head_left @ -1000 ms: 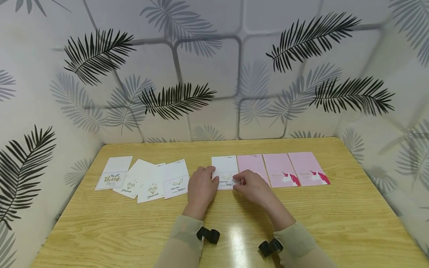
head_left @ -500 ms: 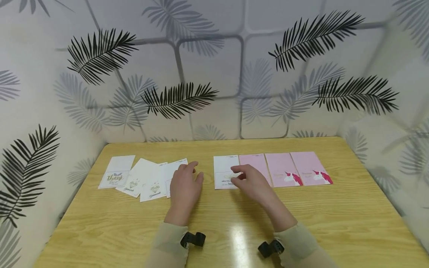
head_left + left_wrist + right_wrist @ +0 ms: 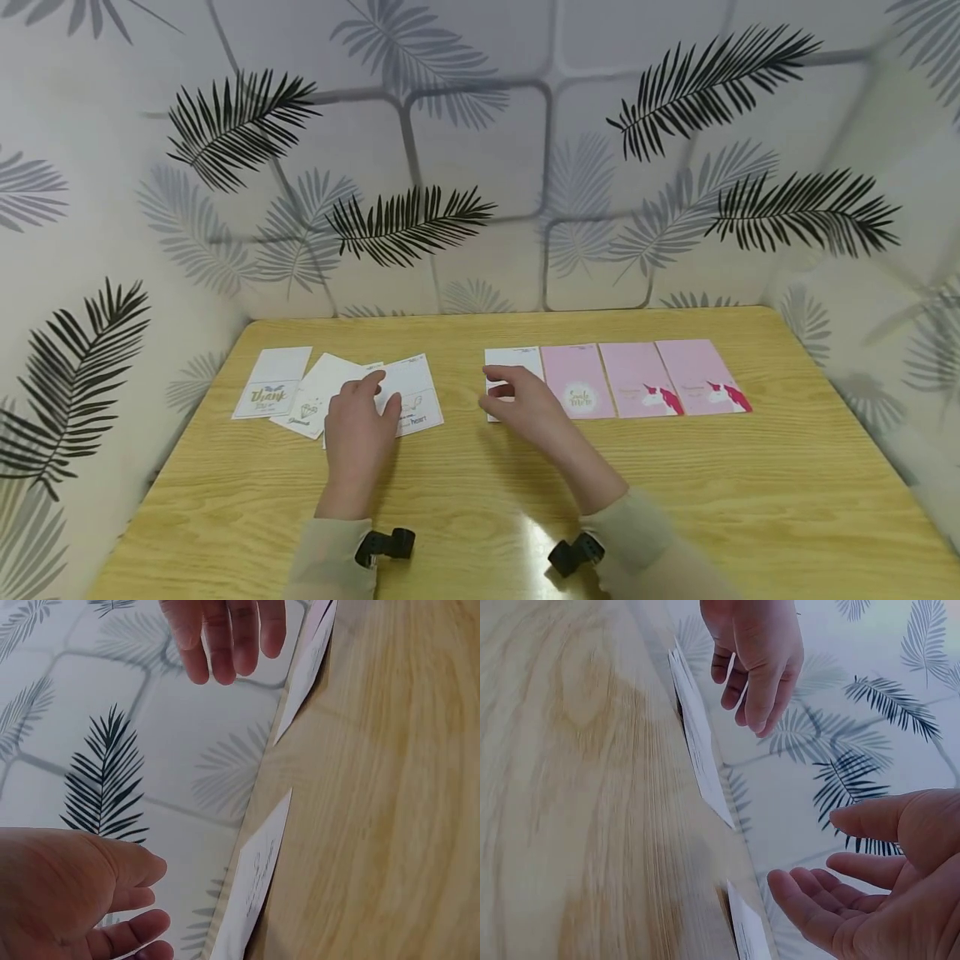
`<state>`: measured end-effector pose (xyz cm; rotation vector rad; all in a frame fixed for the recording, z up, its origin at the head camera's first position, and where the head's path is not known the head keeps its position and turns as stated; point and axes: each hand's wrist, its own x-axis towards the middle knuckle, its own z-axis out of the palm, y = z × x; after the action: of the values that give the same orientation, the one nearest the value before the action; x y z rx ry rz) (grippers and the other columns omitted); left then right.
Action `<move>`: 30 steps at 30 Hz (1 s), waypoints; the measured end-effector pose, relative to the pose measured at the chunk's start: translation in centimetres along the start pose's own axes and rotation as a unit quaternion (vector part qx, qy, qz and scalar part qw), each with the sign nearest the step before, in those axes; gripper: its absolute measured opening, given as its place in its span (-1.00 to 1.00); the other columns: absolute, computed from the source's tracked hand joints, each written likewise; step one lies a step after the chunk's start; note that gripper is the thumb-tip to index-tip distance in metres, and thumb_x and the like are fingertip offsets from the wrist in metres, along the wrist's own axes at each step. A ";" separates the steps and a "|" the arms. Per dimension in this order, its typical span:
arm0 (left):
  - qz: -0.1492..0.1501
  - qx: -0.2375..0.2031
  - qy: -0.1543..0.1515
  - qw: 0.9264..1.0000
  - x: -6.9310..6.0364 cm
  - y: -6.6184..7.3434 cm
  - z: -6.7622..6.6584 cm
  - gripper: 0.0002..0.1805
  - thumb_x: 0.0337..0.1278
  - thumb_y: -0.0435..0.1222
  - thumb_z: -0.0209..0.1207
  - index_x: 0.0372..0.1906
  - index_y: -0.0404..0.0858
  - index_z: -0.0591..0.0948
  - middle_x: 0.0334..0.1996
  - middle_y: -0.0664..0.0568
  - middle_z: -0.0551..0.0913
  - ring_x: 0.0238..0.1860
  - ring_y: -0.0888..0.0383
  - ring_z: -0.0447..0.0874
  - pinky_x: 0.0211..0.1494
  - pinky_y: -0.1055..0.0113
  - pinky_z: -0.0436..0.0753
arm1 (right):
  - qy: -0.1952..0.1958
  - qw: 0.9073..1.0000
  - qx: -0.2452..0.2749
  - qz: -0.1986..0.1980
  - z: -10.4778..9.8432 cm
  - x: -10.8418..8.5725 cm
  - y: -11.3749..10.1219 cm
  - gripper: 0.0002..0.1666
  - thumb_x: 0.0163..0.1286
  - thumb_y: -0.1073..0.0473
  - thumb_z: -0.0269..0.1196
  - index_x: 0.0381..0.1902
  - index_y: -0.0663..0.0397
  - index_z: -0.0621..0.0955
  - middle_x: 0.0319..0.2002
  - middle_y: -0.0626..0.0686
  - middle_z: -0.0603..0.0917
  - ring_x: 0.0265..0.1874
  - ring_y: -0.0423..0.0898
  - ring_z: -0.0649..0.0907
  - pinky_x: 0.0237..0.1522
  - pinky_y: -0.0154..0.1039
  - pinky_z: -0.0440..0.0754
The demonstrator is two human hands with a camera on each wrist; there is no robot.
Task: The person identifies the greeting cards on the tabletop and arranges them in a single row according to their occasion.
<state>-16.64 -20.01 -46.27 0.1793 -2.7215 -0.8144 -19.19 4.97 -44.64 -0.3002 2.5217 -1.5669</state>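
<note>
Fingers (image 3: 369,385) of the left hand (image 3: 357,433) bend loosely, thumb apart, holding nothing; this hand hovers above overlapping white cards (image 3: 405,377) on the table (image 3: 450,508), mostly covering one; the thank-you card (image 3: 270,379) lies at their far left; the right hand (image 3: 525,408), thumb and fingers parted with nothing between them, hangs over another white card (image 3: 512,358); beside that card, rightward, lie a pink gold-lettered card (image 3: 576,375) and two pink unicorn cards (image 3: 636,371).

Wood-grain tbl (image 3: 457,492) w/ white cards (image 3: 272,382), pink cards (image 3: 636,375).
</note>
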 end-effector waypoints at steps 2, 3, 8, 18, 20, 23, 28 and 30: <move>-0.005 0.003 0.001 1.000 0.0 -0.5 -0.3 -0.52 0.53 -0.26 0.29 0.41 -0.37 0.65 0.14 -0.33 0.73 0.17 -0.45 0.62 0.17 -0.35 0.56 | -0.004 1.000 0.006 -0.002 0.7 0.3 -0.3 -0.36 0.56 0.18 0.39 0.54 0.12 0.58 0.43 0.09 0.63 0.33 0.09 0.68 0.21 0.06 0.71; -0.008 0.005 0.003 1.000 0.0 -0.7 -0.4 -0.52 0.52 -0.26 0.29 0.40 -0.37 0.65 0.13 -0.33 0.73 0.16 -0.45 0.63 0.17 -0.35 0.56 | -0.006 1.000 0.009 -0.004 1.0 0.5 -0.4 -0.35 0.56 0.17 0.39 0.55 0.12 0.58 0.44 0.09 0.62 0.35 0.09 0.67 0.24 0.08 0.70; -0.022 0.016 0.003 1.000 0.2 -1.9 -0.7 -0.51 0.50 -0.27 0.31 0.39 -0.40 0.65 0.12 -0.34 0.74 0.14 -0.45 0.64 0.17 -0.33 0.57 | -0.024 0.999 0.020 -0.009 2.5 1.1 -0.9 -0.30 0.54 0.14 0.37 0.57 0.15 0.55 0.47 0.12 0.59 0.41 0.13 0.62 0.33 0.15 0.63; -0.031 0.034 -0.026 0.999 0.2 -2.7 -0.6 -0.50 0.51 -0.23 0.31 0.38 -0.42 0.65 0.04 -0.27 0.76 0.14 -0.43 0.65 0.17 -0.34 0.58 | -0.024 0.999 0.037 -0.003 4.9 1.9 -1.4 -0.29 0.50 0.15 0.42 0.55 0.19 0.57 0.48 0.16 0.60 0.38 0.16 0.64 0.34 0.13 0.62; -0.034 0.040 -0.029 0.998 0.2 -2.7 -0.5 -0.50 0.51 -0.22 0.32 0.38 -0.42 0.65 0.05 -0.28 0.76 0.15 -0.43 0.65 0.17 -0.37 0.58 | -0.027 0.999 0.038 -0.005 5.2 2.0 -1.5 -0.29 0.50 0.15 0.41 0.55 0.18 0.57 0.48 0.17 0.59 0.38 0.16 0.63 0.34 0.14 0.61; -0.041 0.049 -0.036 0.997 0.1 -2.8 -0.4 -0.48 0.50 -0.21 0.34 0.38 -0.43 0.65 0.06 -0.29 0.75 0.15 -0.43 0.65 0.16 -0.40 0.59 | -0.033 0.999 0.041 -0.008 5.7 2.1 -1.6 -0.29 0.50 0.14 0.42 0.54 0.20 0.56 0.49 0.21 0.57 0.40 0.20 0.62 0.36 0.15 0.61; -0.043 0.063 -0.048 0.996 0.0 -3.1 -0.3 -0.46 0.49 -0.18 0.36 0.37 -0.44 0.66 0.08 -0.35 0.73 0.14 -0.45 0.65 0.15 -0.40 0.60 | -0.045 0.998 0.045 0.000 6.5 2.2 -1.7 -0.29 0.53 0.14 0.41 0.56 0.19 0.55 0.53 0.24 0.52 0.45 0.21 0.58 0.38 0.18 0.59; -0.042 0.067 -0.051 0.996 0.0 -3.2 -0.2 -0.45 0.49 -0.17 0.36 0.37 -0.44 0.66 0.11 -0.39 0.71 0.15 -0.47 0.64 0.15 -0.40 0.60 | -0.049 0.998 0.043 0.004 6.7 2.3 -1.7 -0.28 0.53 0.13 0.40 0.57 0.18 0.54 0.55 0.23 0.50 0.47 0.20 0.56 0.38 0.16 0.60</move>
<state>-16.45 -22.77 -47.91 0.2902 -2.8847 -0.6802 -19.68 -2.11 -46.10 -0.3477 2.3726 -1.6102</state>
